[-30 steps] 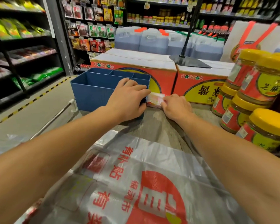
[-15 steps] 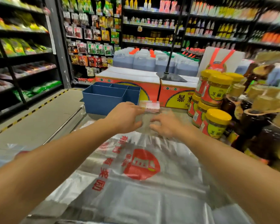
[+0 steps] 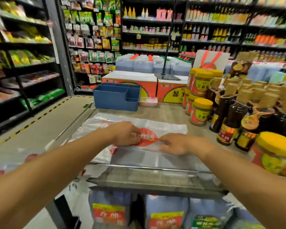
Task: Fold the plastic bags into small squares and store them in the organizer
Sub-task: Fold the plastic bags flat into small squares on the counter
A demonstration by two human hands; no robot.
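Head cam, only one view here. Both hands are down on a clear plastic bag [image 3: 165, 128] with a red round logo, spread flat near the front edge of the surface [image 3: 170, 113]. Left hand [image 3: 125, 133] sits on the bag's middle, fingers curled down onto the logo, looks like they're pinching the plastic, though it's a bit blurry. Right hand [image 3: 177, 143] is just beside it, fingers bent and nipping the film too.

The blue organizer [image 3: 116, 96] stands at the far left corner of the surface, compartments facing up. A small folded bag [image 3: 148, 101] lies just beside it on its right, against the red cartons [image 3: 130, 83].

Yellow-lid jars [image 3: 201, 111] and dark sauce bottles [image 3: 229, 123] crowd the right edge. More bags [image 3: 5, 162] lie off to the left.
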